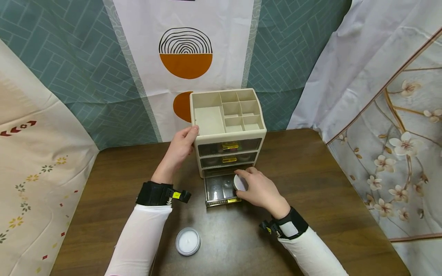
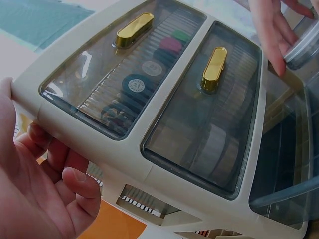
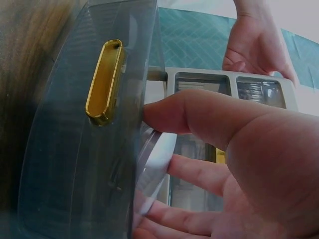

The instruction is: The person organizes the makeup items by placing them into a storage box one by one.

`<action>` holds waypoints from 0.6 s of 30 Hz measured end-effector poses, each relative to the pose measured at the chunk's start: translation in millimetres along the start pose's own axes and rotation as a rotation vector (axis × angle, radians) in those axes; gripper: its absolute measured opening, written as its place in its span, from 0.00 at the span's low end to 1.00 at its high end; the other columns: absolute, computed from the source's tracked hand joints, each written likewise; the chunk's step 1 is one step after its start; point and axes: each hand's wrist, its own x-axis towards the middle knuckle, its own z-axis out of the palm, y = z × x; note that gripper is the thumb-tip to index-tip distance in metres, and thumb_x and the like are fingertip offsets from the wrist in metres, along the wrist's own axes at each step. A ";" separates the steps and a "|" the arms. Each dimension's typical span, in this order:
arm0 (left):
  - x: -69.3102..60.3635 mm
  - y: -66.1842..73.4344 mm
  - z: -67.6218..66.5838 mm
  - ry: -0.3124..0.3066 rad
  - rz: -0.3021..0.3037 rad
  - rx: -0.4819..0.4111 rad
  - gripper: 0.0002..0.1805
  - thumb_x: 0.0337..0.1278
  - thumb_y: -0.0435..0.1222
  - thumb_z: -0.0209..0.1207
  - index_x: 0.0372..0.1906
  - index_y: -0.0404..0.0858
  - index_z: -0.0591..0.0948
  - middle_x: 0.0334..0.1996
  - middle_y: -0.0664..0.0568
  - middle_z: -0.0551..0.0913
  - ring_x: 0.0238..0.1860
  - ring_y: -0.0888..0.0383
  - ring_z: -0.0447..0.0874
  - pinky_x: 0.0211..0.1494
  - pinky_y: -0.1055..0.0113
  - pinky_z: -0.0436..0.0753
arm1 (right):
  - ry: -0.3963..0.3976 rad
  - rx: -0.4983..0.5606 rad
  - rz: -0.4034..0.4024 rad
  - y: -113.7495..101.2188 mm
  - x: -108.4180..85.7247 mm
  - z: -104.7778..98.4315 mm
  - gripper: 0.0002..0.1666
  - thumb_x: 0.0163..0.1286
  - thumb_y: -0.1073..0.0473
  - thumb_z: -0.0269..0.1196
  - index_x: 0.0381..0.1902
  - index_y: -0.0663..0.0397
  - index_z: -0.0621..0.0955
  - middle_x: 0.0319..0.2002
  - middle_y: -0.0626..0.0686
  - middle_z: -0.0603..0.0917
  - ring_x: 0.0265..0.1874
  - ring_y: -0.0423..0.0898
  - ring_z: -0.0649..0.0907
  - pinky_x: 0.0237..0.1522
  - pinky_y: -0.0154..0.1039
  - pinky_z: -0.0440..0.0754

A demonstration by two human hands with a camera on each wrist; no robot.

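Observation:
A cream desktop drawer organizer [image 1: 228, 137] stands on the table, its lowest clear drawer [image 1: 216, 190] pulled out. My left hand [image 1: 181, 144] grips the organizer's left top edge, thumb on the rim and fingers along the side. Over the right part of that drawer, my right hand [image 1: 260, 188] pinches a round white candle in a clear cup [image 1: 240, 183], tilted between thumb and fingers. In the right wrist view the candle [image 3: 157, 157] is partly hidden behind the drawer front [image 3: 60, 164]. A similar white candle [image 1: 188, 241] rests on the table at the front.
Two upper drawers [image 1: 229, 146] with gold handles are closed; the top one shows spool-like coloured rounds [image 2: 134, 84]. Open compartments [image 1: 241, 109] top the organizer. The brown table [image 1: 317, 199] meets hanging cloths [image 1: 286, 57] at the back and sides.

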 end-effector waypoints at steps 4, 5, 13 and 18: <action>-0.5 -0.2 0.1 -0.003 0.001 0.001 0.27 0.85 0.53 0.49 0.55 0.32 0.80 0.37 0.47 0.75 0.31 0.49 0.67 0.33 0.67 0.66 | -0.005 -0.007 0.010 -1.1 2.0 1.9 0.39 0.61 0.47 0.78 0.70 0.44 0.81 0.57 0.60 0.82 0.41 0.51 0.83 0.35 0.48 0.83; -0.6 -0.2 0.1 -0.004 0.001 0.003 0.27 0.85 0.53 0.49 0.55 0.32 0.80 0.37 0.46 0.75 0.31 0.50 0.67 0.33 0.67 0.66 | -0.001 -0.011 0.013 -1.3 2.7 2.1 0.39 0.61 0.46 0.78 0.70 0.44 0.82 0.57 0.59 0.83 0.40 0.51 0.83 0.34 0.48 0.83; -0.6 0.8 0.0 -0.002 0.004 0.010 0.27 0.85 0.54 0.49 0.55 0.32 0.80 0.36 0.47 0.75 0.29 0.51 0.67 0.32 0.67 0.66 | -0.012 -0.048 0.044 -3.4 10.5 2.1 0.40 0.58 0.40 0.80 0.66 0.44 0.84 0.50 0.57 0.86 0.35 0.51 0.85 0.31 0.48 0.84; -0.5 0.6 -0.3 -0.002 -0.004 0.011 0.28 0.85 0.54 0.49 0.55 0.32 0.80 0.37 0.47 0.74 0.31 0.47 0.67 0.33 0.67 0.66 | -0.042 -0.086 0.057 -6.1 16.7 1.6 0.38 0.58 0.38 0.80 0.63 0.46 0.85 0.45 0.56 0.87 0.34 0.50 0.84 0.29 0.47 0.82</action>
